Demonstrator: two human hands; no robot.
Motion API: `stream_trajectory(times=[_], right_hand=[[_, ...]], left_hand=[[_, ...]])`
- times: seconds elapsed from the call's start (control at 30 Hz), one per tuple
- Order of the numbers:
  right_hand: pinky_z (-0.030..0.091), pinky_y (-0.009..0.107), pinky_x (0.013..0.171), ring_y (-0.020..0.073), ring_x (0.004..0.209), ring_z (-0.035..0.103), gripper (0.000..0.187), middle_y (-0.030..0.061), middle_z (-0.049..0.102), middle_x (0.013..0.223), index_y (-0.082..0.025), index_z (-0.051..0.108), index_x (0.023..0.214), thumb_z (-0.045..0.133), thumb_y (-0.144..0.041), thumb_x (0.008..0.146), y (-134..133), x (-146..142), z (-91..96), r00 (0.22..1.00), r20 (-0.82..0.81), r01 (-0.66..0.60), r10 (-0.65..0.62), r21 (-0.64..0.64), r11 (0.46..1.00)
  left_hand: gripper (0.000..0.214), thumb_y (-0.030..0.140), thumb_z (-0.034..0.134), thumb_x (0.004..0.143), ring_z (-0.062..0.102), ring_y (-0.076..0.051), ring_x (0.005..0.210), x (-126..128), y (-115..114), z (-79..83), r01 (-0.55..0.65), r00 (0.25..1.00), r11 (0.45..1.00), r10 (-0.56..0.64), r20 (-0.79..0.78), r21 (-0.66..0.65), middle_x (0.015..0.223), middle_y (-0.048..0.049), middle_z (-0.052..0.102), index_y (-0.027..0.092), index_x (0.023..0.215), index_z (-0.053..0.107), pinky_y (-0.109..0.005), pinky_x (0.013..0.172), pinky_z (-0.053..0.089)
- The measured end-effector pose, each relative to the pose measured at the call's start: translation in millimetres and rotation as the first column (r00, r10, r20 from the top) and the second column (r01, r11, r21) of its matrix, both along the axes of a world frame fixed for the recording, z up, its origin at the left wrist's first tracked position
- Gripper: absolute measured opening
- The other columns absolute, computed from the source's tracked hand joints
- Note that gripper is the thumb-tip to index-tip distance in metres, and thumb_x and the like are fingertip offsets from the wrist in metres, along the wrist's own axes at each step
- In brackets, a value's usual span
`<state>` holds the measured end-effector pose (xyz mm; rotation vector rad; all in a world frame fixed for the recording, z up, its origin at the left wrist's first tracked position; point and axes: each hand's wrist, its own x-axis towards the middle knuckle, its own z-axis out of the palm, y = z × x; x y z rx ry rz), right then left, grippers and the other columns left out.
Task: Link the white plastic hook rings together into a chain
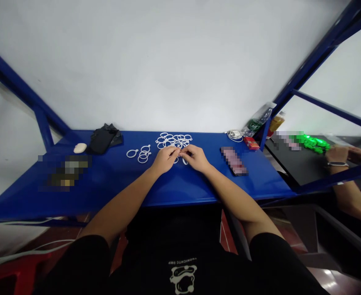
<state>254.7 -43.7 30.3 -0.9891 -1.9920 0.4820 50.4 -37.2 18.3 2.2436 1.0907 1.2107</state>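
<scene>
Two bare hands meet over white plastic rings on a blue workbench, seen from above.

The left hand and right hand pinch a small white ring between their fingertips. Just behind them lies a heap of white rings; a few finished rings sit to the left. Further left rest a black cloth and a pale oval object. At the right, another person's hands work beside green pieces on a black table.
</scene>
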Motion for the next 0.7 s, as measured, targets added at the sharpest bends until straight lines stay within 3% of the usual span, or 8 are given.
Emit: stream_trajectory(times=[0.23, 0.5, 0.6, 0.7], right_hand=[[0.048, 0.029, 0.066, 0.0155, 0.067, 0.059, 0.031, 0.0021, 0.072, 0.079, -0.021, 0.075, 0.091, 0.072, -0.051, 0.094, -2, -7, -2.8, 0.959, -0.261, 0.080, -0.111, -0.127, 0.989], [0.059, 0.032, 0.078, 0.0194, 0.080, 0.072, 0.030, 0.0053, 0.079, 0.091, -0.022, 0.076, 0.101, 0.074, -0.050, 0.092, 6, -10, -16.8, 0.952, -0.286, 0.042, -0.108, -0.228, 0.973], [0.060, 0.034, 0.085, 0.0212, 0.091, 0.075, 0.031, 0.0072, 0.081, 0.102, -0.023, 0.077, 0.112, 0.075, -0.047, 0.092, 7, -10, -19.9, 0.952, -0.288, 0.041, -0.102, -0.210, 0.977], [0.059, 0.033, 0.082, 0.0205, 0.085, 0.074, 0.032, 0.0070, 0.081, 0.099, -0.023, 0.078, 0.109, 0.074, -0.050, 0.093, 6, -10, -17.9, 0.961, -0.254, 0.066, -0.112, -0.183, 0.981]], left_hand=[[0.029, 0.042, 0.059, 0.102, 0.069, -0.020, 0.080, 2, -2, 1.9, 0.001, 1.000, 0.999, -0.001, 0.007, 0.051, 0.084, -0.0033, 0.076, 0.022, 0.089, 0.077, -0.035, 0.082, 0.055], [0.018, 0.036, 0.067, 0.098, 0.072, -0.021, 0.082, -1, 6, -6.4, -0.107, 0.993, 0.994, 0.106, 0.048, 0.023, 0.090, -0.0046, 0.080, 0.024, 0.095, 0.080, -0.035, 0.077, 0.057], [0.018, 0.036, 0.066, 0.098, 0.072, -0.022, 0.085, -3, 7, -6.5, -0.108, 0.992, 0.993, 0.105, 0.064, 0.047, 0.090, -0.0048, 0.079, 0.023, 0.097, 0.079, -0.035, 0.079, 0.057], [0.018, 0.037, 0.066, 0.098, 0.071, -0.021, 0.085, -3, 6, -5.6, -0.095, 0.993, 0.994, 0.090, 0.078, 0.059, 0.088, -0.0043, 0.078, 0.023, 0.095, 0.077, -0.035, 0.081, 0.058]])
